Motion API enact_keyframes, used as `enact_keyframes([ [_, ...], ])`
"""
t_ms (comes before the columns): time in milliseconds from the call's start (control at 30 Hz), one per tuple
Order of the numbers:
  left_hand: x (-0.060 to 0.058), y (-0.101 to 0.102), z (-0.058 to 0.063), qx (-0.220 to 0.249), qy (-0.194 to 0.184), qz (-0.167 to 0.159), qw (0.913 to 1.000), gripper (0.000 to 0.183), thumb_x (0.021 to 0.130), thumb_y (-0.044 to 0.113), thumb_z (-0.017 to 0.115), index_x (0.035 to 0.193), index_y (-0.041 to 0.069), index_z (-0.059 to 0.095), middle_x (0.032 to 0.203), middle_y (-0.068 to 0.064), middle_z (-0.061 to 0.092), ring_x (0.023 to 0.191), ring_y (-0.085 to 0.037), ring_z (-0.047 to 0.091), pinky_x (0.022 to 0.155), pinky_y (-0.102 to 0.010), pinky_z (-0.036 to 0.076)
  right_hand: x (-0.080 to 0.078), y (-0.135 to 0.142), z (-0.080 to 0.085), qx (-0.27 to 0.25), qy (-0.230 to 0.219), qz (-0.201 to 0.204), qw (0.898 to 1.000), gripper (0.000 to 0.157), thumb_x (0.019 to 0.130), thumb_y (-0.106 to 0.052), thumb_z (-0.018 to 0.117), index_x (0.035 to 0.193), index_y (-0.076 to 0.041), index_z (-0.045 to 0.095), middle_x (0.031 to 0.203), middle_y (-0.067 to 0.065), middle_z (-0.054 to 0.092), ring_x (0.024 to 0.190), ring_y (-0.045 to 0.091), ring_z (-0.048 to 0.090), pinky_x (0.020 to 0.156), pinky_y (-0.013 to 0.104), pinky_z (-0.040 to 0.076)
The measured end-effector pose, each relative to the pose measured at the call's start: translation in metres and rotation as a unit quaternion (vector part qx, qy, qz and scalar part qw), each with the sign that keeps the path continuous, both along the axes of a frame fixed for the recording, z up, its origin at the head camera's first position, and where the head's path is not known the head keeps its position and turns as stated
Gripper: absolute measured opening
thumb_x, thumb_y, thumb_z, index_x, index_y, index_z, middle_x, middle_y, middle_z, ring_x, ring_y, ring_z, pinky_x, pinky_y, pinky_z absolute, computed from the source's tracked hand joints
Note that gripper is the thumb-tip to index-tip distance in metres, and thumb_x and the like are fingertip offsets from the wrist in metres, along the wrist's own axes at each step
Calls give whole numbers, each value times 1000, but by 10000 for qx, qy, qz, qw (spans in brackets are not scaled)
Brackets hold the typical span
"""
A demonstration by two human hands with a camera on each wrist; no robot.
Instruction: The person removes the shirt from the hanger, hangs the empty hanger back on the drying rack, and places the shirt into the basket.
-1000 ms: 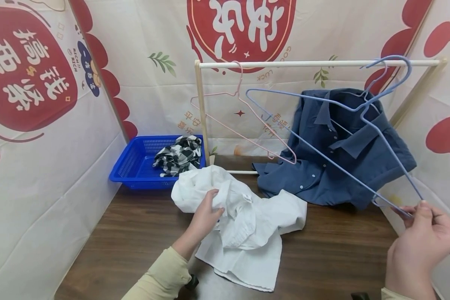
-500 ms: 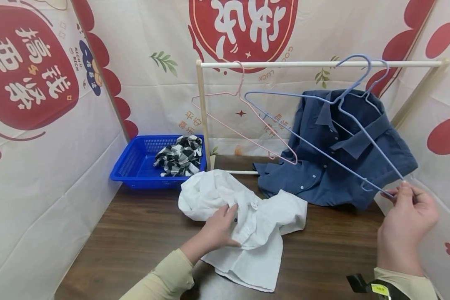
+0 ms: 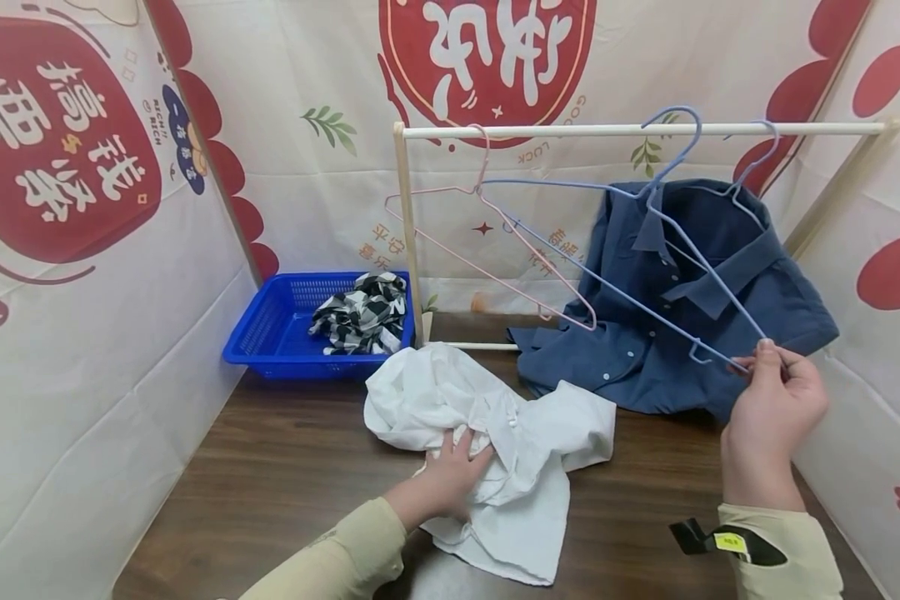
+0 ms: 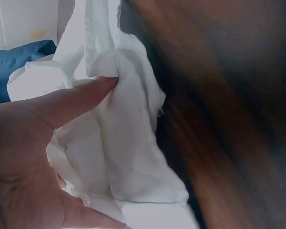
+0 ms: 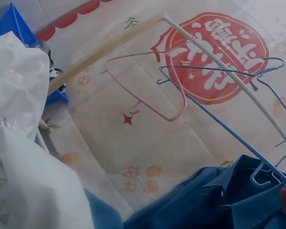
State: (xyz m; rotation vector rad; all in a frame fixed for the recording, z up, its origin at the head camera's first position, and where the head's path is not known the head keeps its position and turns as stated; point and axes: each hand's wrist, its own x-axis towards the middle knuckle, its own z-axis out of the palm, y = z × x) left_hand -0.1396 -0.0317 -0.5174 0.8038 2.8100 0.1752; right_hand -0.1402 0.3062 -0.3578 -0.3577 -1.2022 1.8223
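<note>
A rumpled white shirt [image 3: 525,442] lies on the wooden table in front of me. My left hand [image 3: 453,475] rests on its folds with fingers spread and fairly straight; in the left wrist view the thumb [image 4: 88,98] lies along the cloth and the other fingers are partly hidden by it. Out to the right, my right hand [image 3: 776,400] pinches a blue clothes hanger [image 3: 650,195] by one lower corner, between thumb and fingers. The hanger is held up in the air, hook upward, overlapping the rack and a dark blue shirt in the head view.
A rack with a white rail [image 3: 555,131] stands at the back. From it hang a pink hanger [image 3: 478,190] and the dark blue shirt [image 3: 607,350] on another blue hanger; its hem reaches the table. A blue basket [image 3: 270,362] at the left holds a black-and-white checked garment [image 3: 360,317].
My right hand has moved left and slightly up with the blue hanger. The left hand has let go of the gripped cloth and slid right and down across the white shirt, fingers spreading.
</note>
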Motion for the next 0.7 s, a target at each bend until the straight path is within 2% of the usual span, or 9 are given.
enact_keyframes([
  [300,-16,14,2,6,146,-193,9997,91,75,17,76,152,27,29,153,-23,22,135,-50,25,86,-59,47,-14,-15,-3,348,-418,260,9982,12,93,-16,65,92,-4,67,90,9,55,76,15,61,73,18,51],
  [467,-25,23,6,10,37,-243,9997,86,77,15,76,150,26,33,152,-23,23,133,-50,28,86,-58,48,-23,-23,0,354,-480,445,9972,11,94,-16,64,92,-6,67,91,9,55,77,15,62,73,18,51],
  [700,-43,28,7,118,-10,-342,9993,81,81,17,76,150,27,34,153,-20,24,134,-48,28,90,-58,45,-36,-34,8,459,-721,461,9953,14,94,-18,64,98,-5,69,93,6,56,78,13,61,72,18,51],
])
